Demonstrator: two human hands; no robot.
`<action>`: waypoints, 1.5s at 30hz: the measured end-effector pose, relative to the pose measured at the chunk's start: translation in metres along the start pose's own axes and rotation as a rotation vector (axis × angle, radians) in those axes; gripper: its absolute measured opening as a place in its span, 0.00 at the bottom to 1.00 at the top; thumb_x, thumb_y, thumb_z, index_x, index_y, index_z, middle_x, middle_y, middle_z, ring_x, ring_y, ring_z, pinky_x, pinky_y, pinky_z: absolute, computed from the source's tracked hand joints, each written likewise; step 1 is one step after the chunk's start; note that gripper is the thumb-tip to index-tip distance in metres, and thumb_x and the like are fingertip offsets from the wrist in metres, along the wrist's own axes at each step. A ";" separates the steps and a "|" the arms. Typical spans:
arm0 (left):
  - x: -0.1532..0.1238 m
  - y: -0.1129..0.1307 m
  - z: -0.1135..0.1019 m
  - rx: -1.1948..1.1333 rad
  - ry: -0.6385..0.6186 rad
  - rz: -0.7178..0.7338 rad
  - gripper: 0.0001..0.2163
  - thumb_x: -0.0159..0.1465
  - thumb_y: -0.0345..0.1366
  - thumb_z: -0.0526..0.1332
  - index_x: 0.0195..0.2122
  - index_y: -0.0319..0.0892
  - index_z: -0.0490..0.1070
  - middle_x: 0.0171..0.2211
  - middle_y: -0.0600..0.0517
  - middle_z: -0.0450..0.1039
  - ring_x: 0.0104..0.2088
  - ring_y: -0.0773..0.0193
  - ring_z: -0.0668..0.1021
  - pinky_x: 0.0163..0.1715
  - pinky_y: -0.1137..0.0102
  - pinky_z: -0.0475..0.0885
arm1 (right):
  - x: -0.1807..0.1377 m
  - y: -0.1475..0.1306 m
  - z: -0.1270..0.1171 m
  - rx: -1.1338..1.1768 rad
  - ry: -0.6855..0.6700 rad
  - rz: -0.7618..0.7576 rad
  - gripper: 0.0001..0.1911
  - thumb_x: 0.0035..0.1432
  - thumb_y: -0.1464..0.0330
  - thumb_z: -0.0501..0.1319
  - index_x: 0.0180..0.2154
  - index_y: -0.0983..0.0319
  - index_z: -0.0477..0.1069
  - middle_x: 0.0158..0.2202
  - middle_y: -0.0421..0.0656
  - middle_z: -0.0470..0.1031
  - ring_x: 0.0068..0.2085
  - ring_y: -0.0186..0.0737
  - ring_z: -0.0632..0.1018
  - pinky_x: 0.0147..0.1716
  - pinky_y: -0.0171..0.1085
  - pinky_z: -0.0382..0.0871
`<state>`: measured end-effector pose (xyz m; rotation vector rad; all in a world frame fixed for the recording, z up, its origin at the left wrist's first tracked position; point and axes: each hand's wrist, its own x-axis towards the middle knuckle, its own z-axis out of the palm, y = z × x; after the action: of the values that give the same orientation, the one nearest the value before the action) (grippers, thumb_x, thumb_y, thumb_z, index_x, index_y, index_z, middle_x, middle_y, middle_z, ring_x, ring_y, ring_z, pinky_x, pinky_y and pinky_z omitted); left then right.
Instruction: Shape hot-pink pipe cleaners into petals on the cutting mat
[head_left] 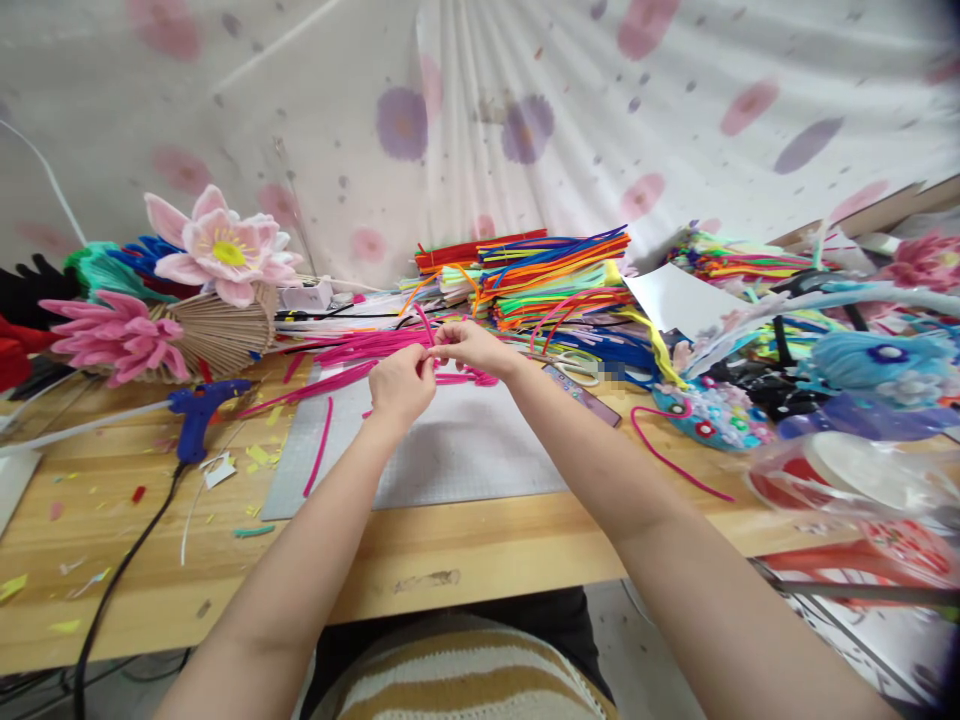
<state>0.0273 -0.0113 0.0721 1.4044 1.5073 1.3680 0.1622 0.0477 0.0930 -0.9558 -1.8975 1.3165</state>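
Observation:
Above the grey cutting mat (pixel 450 460), my left hand (pixel 403 383) and my right hand (pixel 475 348) meet with their fingertips close together. Both are closed in a pinch on a magenta pipe cleaner (pixel 424 325), whose end sticks up between them. The rest of that stem is hidden by the fingers. Just behind the hands lies a bundle of magenta pipe cleaners (pixel 352 348). One loose magenta stem (pixel 319 450) rests on the mat's left part.
At left lie a blue glue gun (pixel 199 410) with a black cord and a pink fuzzy flower (pixel 225 245). Bundled coloured pipe cleaners (pixel 555 270) are piled at the back. Scissors (pixel 574 368), a phone (pixel 581 393) and a blue flowered piece (pixel 712 410) lie to the right.

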 end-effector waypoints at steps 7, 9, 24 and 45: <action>0.001 -0.016 0.001 0.180 0.082 0.072 0.03 0.53 0.32 0.61 0.23 0.43 0.68 0.25 0.47 0.71 0.39 0.56 0.74 0.31 0.72 0.63 | 0.010 0.013 0.018 -0.132 0.199 0.107 0.09 0.45 0.70 0.64 0.22 0.64 0.63 0.16 0.37 0.66 0.18 0.27 0.67 0.15 0.27 0.58; 0.003 -0.016 -0.001 -0.050 0.017 -0.074 0.02 0.53 0.32 0.61 0.24 0.42 0.69 0.24 0.50 0.72 0.32 0.61 0.75 0.29 0.73 0.65 | 0.009 0.014 0.016 -0.035 0.232 0.076 0.11 0.42 0.70 0.65 0.29 0.63 0.65 0.19 0.36 0.67 0.20 0.29 0.68 0.17 0.28 0.61; -0.004 -0.008 -0.022 -0.953 -0.447 -0.800 0.06 0.59 0.29 0.55 0.27 0.36 0.68 0.18 0.55 0.67 0.17 0.73 0.71 0.16 0.79 0.68 | -0.009 0.015 0.016 0.040 0.052 -0.196 0.07 0.46 0.66 0.63 0.25 0.63 0.68 0.26 0.38 0.65 0.31 0.32 0.67 0.32 0.33 0.61; -0.022 -0.020 -0.004 0.798 0.021 0.310 0.09 0.58 0.35 0.52 0.29 0.40 0.71 0.30 0.43 0.74 0.34 0.55 0.76 0.31 0.66 0.62 | 0.001 -0.009 0.023 -0.834 -0.015 0.136 0.05 0.47 0.69 0.58 0.26 0.65 0.70 0.26 0.42 0.71 0.27 0.33 0.68 0.25 0.31 0.53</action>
<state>0.0228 -0.0313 0.0495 2.1785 2.0293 0.9614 0.1411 0.0354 0.0949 -1.4828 -2.4724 0.5540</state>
